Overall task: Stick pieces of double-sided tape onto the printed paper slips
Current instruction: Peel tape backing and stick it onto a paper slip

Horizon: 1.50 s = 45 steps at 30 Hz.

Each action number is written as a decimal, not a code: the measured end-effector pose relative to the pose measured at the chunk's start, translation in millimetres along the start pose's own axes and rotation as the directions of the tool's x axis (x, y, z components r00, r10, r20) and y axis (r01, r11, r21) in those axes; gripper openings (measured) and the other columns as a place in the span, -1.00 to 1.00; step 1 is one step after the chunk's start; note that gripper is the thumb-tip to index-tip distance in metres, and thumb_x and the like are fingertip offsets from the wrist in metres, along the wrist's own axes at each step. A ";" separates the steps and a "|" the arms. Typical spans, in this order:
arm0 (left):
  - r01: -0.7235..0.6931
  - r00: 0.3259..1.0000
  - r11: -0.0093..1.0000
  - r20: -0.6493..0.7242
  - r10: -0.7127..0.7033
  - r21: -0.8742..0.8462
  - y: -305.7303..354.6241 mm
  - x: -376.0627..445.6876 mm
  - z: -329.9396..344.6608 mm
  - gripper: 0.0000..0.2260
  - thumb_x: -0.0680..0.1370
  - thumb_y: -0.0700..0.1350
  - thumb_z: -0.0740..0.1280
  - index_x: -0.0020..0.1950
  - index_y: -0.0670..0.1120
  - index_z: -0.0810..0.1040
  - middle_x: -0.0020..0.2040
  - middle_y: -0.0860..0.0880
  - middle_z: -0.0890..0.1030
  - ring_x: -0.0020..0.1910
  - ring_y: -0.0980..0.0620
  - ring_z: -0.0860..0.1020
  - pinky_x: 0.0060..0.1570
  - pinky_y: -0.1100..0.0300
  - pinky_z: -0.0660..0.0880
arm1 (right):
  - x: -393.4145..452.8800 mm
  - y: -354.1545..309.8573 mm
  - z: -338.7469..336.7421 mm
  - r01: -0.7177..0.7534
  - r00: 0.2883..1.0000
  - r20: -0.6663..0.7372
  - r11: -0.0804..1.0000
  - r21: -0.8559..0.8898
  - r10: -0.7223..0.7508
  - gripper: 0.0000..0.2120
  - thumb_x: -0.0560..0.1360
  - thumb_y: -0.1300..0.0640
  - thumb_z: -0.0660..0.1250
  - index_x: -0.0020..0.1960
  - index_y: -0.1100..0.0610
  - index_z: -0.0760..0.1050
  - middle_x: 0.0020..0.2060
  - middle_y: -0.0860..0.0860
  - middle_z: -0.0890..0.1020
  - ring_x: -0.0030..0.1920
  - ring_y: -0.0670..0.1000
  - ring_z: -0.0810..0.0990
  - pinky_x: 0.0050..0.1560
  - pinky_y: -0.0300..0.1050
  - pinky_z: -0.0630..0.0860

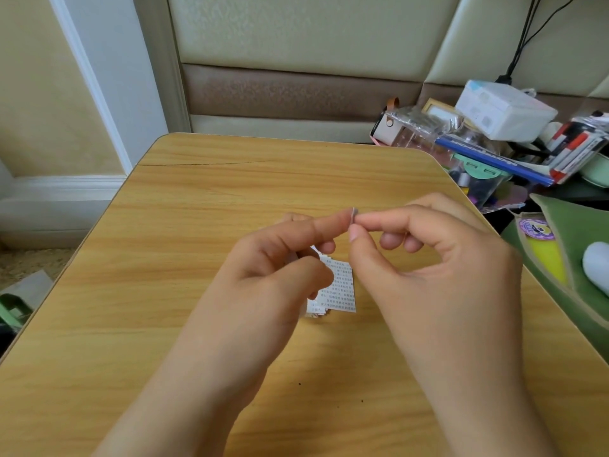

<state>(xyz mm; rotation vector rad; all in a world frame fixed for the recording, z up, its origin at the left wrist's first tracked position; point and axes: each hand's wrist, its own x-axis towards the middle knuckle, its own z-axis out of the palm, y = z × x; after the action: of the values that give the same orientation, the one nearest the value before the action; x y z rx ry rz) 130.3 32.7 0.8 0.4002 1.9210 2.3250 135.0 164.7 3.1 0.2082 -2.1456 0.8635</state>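
Both hands raised over wooden counter [197, 199]. Left hand [263, 278] and right hand [438, 268] meet at 12 o'clock; right grip pinching small grey tape piece [354, 215], left forefinger tip touching it. Left thumb and lower fingers pinch printed paper slips [341, 288], stack at centre, just above counter.

Home bedroom, padded headboard [296, 37], wooden lap table [197, 206], cluttered bedside stationery [514, 143]
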 end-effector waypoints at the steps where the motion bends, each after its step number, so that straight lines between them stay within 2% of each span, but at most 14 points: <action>1: -0.008 1.000 1.000 0.001 0.008 0.019 -0.6 0.2 0.4 -0.58 0.27 -0.25 0.25 -0.02 0.10 0.70 -0.24 0.11 0.47 -0.28 0.14 0.38 -0.26 0.29 0.32 | -0.7 -0.1 0.7 0.019 1.000 -0.012 0.999 -0.041 -0.020 -0.98 0.36 0.10 0.43 -0.23 0.01 0.64 -0.39 -0.11 0.46 -0.28 -0.14 0.38 -0.21 -0.41 0.32; 3: -0.017 1.000 0.999 0.004 0.017 0.047 -1.8 0.6 1.0 -0.56 0.26 -0.26 0.24 0.01 0.10 0.69 -0.26 0.13 0.46 -0.29 0.14 0.36 -0.33 0.37 0.31 | -2.1 -0.8 2.5 0.047 0.998 -0.033 0.993 -0.104 -0.051 -0.97 0.36 0.12 0.43 -0.25 0.04 0.64 -0.39 -0.09 0.45 -0.28 -0.12 0.37 -0.21 -0.28 0.36; 6: -0.023 1.000 0.998 0.002 0.023 0.055 -2.2 0.9 1.6 -0.54 0.26 -0.27 0.24 0.03 0.09 0.68 -0.29 0.15 0.45 -0.30 0.14 0.34 -0.38 0.37 0.31 | -3.1 -2.0 5.3 0.061 0.995 -0.065 0.990 -0.126 -0.070 -0.97 0.34 0.14 0.42 -0.27 0.08 0.63 -0.40 -0.07 0.45 -0.30 -0.08 0.39 -0.22 -0.18 0.40; 9: -0.029 1.000 0.999 0.003 0.029 0.045 -1.3 1.2 0.7 -0.55 0.26 -0.27 0.24 0.01 0.10 0.69 -0.28 0.13 0.46 -0.28 0.12 0.35 -0.32 0.35 0.31 | -2.7 -2.0 5.7 0.033 0.998 -0.059 0.997 -0.075 -0.037 -0.97 0.33 0.15 0.42 -0.27 0.07 0.63 -0.40 -0.09 0.44 -0.31 -0.11 0.38 -0.23 -0.28 0.37; 12: -0.023 1.000 0.999 0.001 0.023 0.030 -0.4 1.0 -0.3 -0.56 0.26 -0.27 0.24 -0.02 0.10 0.70 -0.24 0.10 0.47 -0.25 0.08 0.35 -0.24 0.19 0.29 | -2.0 -1.5 4.2 -0.023 0.999 -0.029 1.000 0.011 0.024 -0.95 0.34 0.13 0.40 -0.28 0.03 0.63 -0.41 -0.11 0.44 -0.31 -0.11 0.39 -0.25 -0.40 0.32; 22: 0.006 1.000 0.999 0.009 -0.006 -0.041 1.4 -0.8 -0.4 -0.59 0.26 -0.28 0.25 -0.05 0.05 0.71 -0.22 0.06 0.48 -0.30 0.09 0.36 -0.24 0.09 0.23 | -1.6 -1.7 2.3 -0.067 0.998 -0.004 0.995 0.079 0.067 -0.93 0.33 0.14 0.39 -0.30 0.00 0.61 -0.40 -0.12 0.47 -0.30 -0.09 0.42 -0.23 -0.43 0.31; 28: 0.016 1.000 0.999 0.023 -0.015 -0.050 1.3 -1.5 -3.2 -0.60 0.28 -0.27 0.25 -0.02 0.03 0.71 -0.22 0.06 0.46 -0.28 0.09 0.36 -0.16 0.03 0.25 | 0.2 0.5 0.3 -0.083 0.996 0.032 0.987 0.135 0.080 -0.94 0.35 0.12 0.40 -0.26 -0.03 0.63 -0.39 -0.08 0.49 -0.29 -0.03 0.44 -0.22 -0.41 0.30; 32: 0.013 1.000 0.999 0.013 -0.012 -0.037 1.7 -1.3 -2.8 -0.60 0.27 -0.27 0.25 -0.05 0.07 0.71 -0.23 0.07 0.47 -0.28 0.10 0.38 -0.17 0.06 0.26 | 0.2 -1.3 -2.5 -0.052 0.998 0.053 0.992 0.119 0.046 -0.92 0.37 0.02 0.37 -0.18 -0.06 0.64 -0.35 -0.10 0.51 -0.26 -0.05 0.46 -0.21 -0.41 0.35; 36: -0.018 1.000 0.999 -0.002 0.018 0.027 0.2 -0.1 -1.1 -0.57 0.26 -0.27 0.25 -0.04 0.11 0.70 -0.24 0.10 0.48 -0.28 0.13 0.38 -0.21 0.20 0.31 | -0.6 -1.4 -1.2 -0.045 0.999 0.034 0.996 0.077 0.042 -0.94 0.36 0.08 0.39 -0.23 -0.06 0.62 -0.37 -0.12 0.50 -0.27 -0.07 0.45 -0.23 -0.40 0.34; 39: -0.038 0.999 0.996 -0.002 0.038 0.080 -1.2 0.8 -0.7 -0.55 0.26 -0.27 0.24 -0.01 0.13 0.69 -0.26 0.14 0.45 -0.28 0.13 0.35 -0.31 0.36 0.30 | -1.0 -0.9 -0.2 -0.050 0.999 0.020 0.997 0.053 0.049 -0.94 0.35 0.11 0.40 -0.26 -0.05 0.61 -0.39 -0.11 0.48 -0.27 -0.08 0.43 -0.24 -0.40 0.34; 45: -0.061 0.998 0.983 -0.018 0.066 0.176 -1.2 -0.1 0.3 -0.53 0.28 -0.25 0.22 0.03 0.16 0.67 -0.26 0.16 0.45 -0.32 0.13 0.35 -0.35 0.40 0.34 | -2.3 -1.3 2.6 0.000 1.000 -0.017 0.999 -0.052 -0.001 -0.93 0.33 0.17 0.40 -0.33 0.06 0.57 -0.40 -0.10 0.41 -0.29 -0.12 0.37 -0.23 -0.39 0.32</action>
<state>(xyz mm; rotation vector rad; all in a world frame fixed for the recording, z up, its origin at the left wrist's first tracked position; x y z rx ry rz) 130.4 33.2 -0.3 0.4574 2.1635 2.2147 135.4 161.8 1.0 0.1743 -2.1494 0.8060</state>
